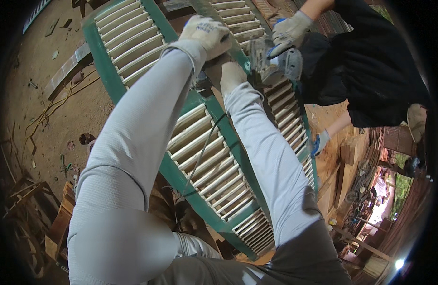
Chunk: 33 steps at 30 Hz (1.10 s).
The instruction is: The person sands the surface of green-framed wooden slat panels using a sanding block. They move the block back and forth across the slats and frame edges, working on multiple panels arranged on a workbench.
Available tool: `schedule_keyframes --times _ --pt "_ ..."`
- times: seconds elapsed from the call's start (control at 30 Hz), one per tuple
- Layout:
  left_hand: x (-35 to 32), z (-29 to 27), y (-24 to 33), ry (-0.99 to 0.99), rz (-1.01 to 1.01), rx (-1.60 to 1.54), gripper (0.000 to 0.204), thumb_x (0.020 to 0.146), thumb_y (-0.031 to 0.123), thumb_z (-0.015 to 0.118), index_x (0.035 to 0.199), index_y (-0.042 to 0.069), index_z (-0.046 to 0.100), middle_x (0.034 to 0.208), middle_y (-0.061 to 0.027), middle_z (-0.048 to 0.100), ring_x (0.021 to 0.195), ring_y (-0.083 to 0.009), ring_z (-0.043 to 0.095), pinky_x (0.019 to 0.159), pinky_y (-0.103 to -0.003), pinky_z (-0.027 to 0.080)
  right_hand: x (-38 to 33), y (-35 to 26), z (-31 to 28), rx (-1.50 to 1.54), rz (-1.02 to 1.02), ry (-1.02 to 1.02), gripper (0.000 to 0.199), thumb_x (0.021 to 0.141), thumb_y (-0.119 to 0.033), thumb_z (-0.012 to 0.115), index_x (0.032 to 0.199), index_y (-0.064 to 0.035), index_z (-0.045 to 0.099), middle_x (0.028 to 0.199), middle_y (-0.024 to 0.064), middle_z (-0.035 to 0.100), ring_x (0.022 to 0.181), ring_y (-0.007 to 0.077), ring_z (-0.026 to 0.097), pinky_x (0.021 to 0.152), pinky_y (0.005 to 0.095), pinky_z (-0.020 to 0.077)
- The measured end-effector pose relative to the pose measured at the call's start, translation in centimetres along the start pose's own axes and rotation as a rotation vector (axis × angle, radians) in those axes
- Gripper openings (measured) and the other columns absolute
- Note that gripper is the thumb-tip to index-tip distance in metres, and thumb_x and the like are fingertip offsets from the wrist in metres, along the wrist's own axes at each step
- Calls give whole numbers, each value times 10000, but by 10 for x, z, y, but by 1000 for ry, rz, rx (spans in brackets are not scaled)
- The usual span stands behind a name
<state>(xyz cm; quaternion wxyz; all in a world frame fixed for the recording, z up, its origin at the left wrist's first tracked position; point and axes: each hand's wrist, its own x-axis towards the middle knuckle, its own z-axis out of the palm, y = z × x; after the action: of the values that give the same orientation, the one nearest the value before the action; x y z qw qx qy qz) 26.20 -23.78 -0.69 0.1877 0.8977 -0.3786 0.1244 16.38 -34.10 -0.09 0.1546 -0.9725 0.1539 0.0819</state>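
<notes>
Two louvered shutters with green frames and pale slats lie side by side in front of me: the left shutter (pixel 101 59) and the right shutter (pixel 288 109). My left hand (pixel 207 35), in a white work glove, is closed over the left shutter's inner edge. Just below it, my right hand (pixel 227 75), gloved too, is closed around a dark tool that the gloves and sleeves mostly hide; I cannot tell its kind. A thin dark cord (pixel 204 149) crosses the left shutter's slats below my hands.
At the right, a co-worker in black holds a dusty grey power tool (pixel 271 64) on the right shutter with a gloved hand (pixel 290 33). A yellow cord (pixel 50 111) and a curved board (pixel 69 71) lie on the dirt floor. Timber (pixel 349 154) lies at the right.
</notes>
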Motion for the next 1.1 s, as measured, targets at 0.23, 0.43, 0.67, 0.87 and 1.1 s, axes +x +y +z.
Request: schedule_keyframes --times 0.23,0.43,0.67,0.87,1.1 --pt "-41 -7 107 -92 29 -27 311 922 420 630 996 170 801 1057 -39 776 1102 -248 710 997 -440 503 -69 115 40 -287 130 -126 572 908 -569 628 1145 -69 773 1229 204 751 1159 412 712 948 494 585" --pt "-86 -2 177 -154 26 -65 300 903 421 647 976 176 804 1021 -42 780 1074 -243 717 971 -438 504 -160 132 23 -92 144 -56 353 970 -343 631 1173 -89 771 1227 203 748 1179 401 703 985 477 573" --pt "-124 -8 308 -174 127 -190 295 873 416 649 888 168 809 950 -64 785 989 -256 740 915 -436 512 -245 287 60 -87 71 -70 574 931 -533 617 1362 -160 682 1388 182 673 1279 398 629 1033 458 530" --pt "-178 9 313 -5 149 -529 331 862 412 678 1022 137 768 1069 -103 739 1130 -289 675 1040 -489 460 -308 247 30 -32 195 -22 575 897 -510 696 1347 -153 679 1321 200 704 1231 410 652 1007 487 533" --pt "-341 45 137 414 -1083 -277 819 892 459 807 1513 17 506 1525 -190 514 1417 -347 467 1183 -471 364 -332 216 -2 -41 364 -38 542 819 -380 751 1108 75 703 1147 310 728 1112 456 700 988 501 549"
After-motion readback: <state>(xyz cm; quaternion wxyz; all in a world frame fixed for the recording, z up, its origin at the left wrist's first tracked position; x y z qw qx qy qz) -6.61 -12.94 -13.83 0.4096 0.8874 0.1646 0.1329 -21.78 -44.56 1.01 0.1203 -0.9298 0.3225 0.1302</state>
